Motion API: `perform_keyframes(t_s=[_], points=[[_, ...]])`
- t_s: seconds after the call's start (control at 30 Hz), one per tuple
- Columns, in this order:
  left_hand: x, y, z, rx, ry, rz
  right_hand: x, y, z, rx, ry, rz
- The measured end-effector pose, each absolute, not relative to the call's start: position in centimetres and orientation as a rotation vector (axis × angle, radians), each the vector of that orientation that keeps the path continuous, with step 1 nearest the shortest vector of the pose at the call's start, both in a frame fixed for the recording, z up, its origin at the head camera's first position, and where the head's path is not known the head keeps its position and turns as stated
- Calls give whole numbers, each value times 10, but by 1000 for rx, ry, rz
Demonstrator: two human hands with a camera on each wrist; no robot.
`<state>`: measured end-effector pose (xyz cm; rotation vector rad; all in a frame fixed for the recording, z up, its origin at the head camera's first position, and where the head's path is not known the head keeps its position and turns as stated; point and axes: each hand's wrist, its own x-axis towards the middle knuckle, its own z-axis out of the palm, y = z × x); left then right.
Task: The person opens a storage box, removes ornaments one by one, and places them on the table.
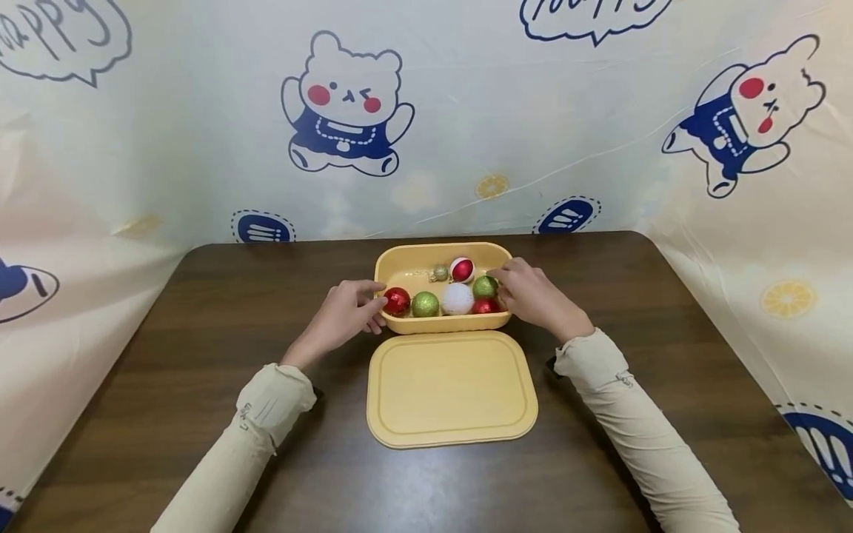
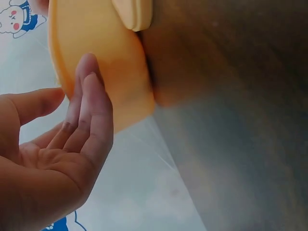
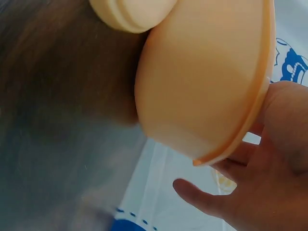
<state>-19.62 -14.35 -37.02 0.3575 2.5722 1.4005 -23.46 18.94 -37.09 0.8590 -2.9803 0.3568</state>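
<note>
My left hand (image 1: 348, 307) is at the left end of a yellow box (image 1: 443, 324). In the left wrist view its fingers (image 2: 96, 110) lie along the box's outer wall, with the thumb at the rim. A shiny red ball (image 1: 397, 301) sits just inside, near those fingertips. My right hand (image 1: 533, 296) reaches over the right rim, its fingertips at a glittery green ball (image 1: 485, 287). In the right wrist view the box wall hides part of the fingers; I cannot tell whether they pinch the ball. One finger (image 3: 197, 192) sticks out below the rim.
Also in the box are a green ball (image 1: 425, 304), a white ball (image 1: 457, 299), a red ball (image 1: 486, 306), a red-and-white ball (image 1: 462, 269) and a small gold ball (image 1: 440, 272). A flat yellow lid (image 1: 452, 389) lies on the dark table (image 1: 266, 274) in front.
</note>
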Motion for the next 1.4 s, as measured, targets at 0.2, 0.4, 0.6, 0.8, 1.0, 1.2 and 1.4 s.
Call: perform_keyframes(t_s=[0.2, 0.4, 0.6, 0.8, 1.0, 1.2, 1.4], points=[[-196, -142, -375, 340, 2562, 1428, -236, 189, -378, 806, -3086, 612], [-196, -140, -376, 328, 2535, 1433, -242, 191, -384, 846, -3020, 902], [-198, -139, -378, 335, 2541, 1438, -243, 191, -386, 871, -3006, 968], [-200, -140, -378, 330, 2533, 1434, -244, 190, -386, 883, -3011, 992], [-201, -139, -377, 320, 2531, 1421, -244, 193, -382, 1047, -3019, 993], [-200, -139, -377, 326, 2527, 1420, -240, 191, -373, 1130, -3089, 833], [-200, -141, -376, 326, 2531, 1419, -243, 185, -374, 1109, -3037, 921]])
